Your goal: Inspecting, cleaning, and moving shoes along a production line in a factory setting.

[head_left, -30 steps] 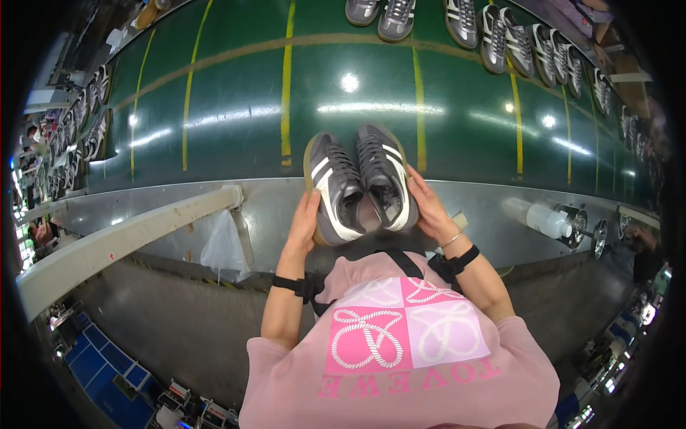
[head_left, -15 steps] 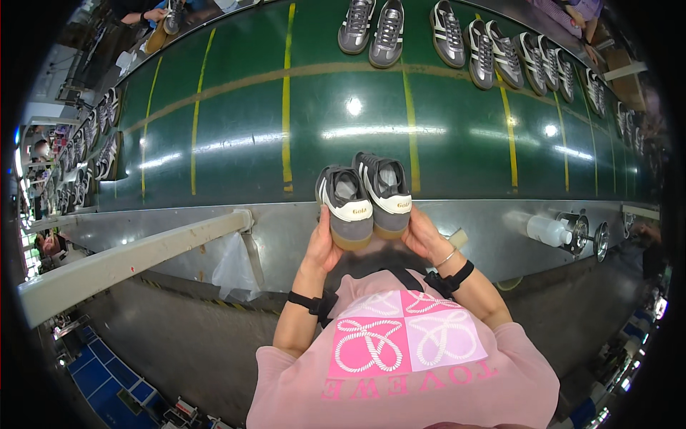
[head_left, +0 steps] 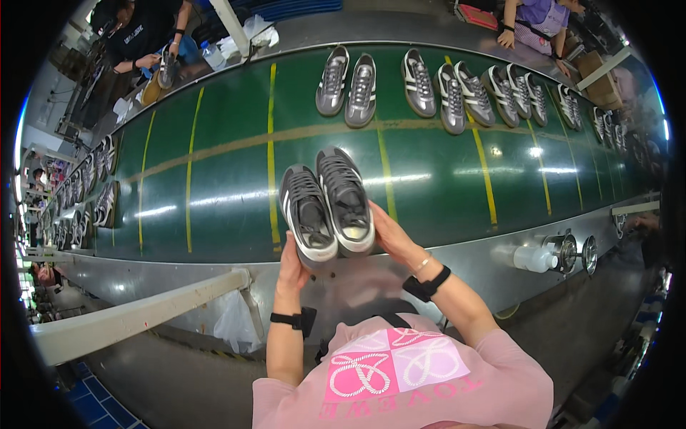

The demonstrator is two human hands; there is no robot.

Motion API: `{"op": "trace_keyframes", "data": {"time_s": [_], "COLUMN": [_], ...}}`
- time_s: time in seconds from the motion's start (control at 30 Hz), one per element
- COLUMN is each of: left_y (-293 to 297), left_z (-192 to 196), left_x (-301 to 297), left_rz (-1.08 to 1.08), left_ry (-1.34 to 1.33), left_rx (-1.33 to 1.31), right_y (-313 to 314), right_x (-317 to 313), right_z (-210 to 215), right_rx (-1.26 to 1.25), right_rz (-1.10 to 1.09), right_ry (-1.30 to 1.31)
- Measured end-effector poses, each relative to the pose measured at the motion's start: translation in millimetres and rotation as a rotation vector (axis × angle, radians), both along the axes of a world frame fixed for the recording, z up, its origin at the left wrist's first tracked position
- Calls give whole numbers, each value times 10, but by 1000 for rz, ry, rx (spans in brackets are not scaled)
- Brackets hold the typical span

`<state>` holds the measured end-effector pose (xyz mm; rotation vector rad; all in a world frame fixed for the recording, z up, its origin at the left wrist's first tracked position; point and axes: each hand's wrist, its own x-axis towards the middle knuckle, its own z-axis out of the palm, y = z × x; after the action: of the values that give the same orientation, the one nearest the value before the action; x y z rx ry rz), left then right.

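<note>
Workshop; a long green table [head_left: 229,168], its yellow lines [head_left: 271,157] probably for spacing. Nine o'clock: grouped shoes [head_left: 107,204]. Near centre, above the table's near edge, I see the left hand [head_left: 290,268] gripping the left shoe [head_left: 307,213], then the right shoe [head_left: 343,187], gripped by the right hand [head_left: 388,230]. Outside holds near the heels seem meant to keep both together, toes toward eleven. One o'clock: lined-up shoes [head_left: 451,99], likely ranked for access. Three-thirty: a white bottle [head_left: 534,259].

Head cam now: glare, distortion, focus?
Head view: white glare streaks cross the green conveyor belt; head view: fisheye bows the metal ledge, and the corners go black; head view: the held grey lace-up sneakers look fairly sharp, but far-left shoes are too small for detail.
</note>
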<state>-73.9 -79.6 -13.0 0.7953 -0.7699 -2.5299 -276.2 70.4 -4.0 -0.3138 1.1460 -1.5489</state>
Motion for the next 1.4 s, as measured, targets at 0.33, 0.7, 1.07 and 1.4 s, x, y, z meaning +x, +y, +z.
{"op": "trace_keyframes", "data": {"time_s": [0.33, 0.7, 1.07, 1.4], "left_y": [86, 683, 813, 911], "left_z": [-907, -895, -931, -902], "left_x": [27, -61, -67, -153], "left_rz": [274, 21, -62, -73], "left_ry": [-830, -1134, -1297, -1230], "left_rx": [-919, -1579, -1669, -1632], "right_y": [0, -1450, -3402, -3437], "right_x": [-343, -1981, -3538, -3808], "right_z": [-636, -360, -924, -1439], "right_rx": [290, 180, 641, 655], "right_rz": [145, -91, 104, -21], "right_ry": [690, 1608, 1716, 1752]}}
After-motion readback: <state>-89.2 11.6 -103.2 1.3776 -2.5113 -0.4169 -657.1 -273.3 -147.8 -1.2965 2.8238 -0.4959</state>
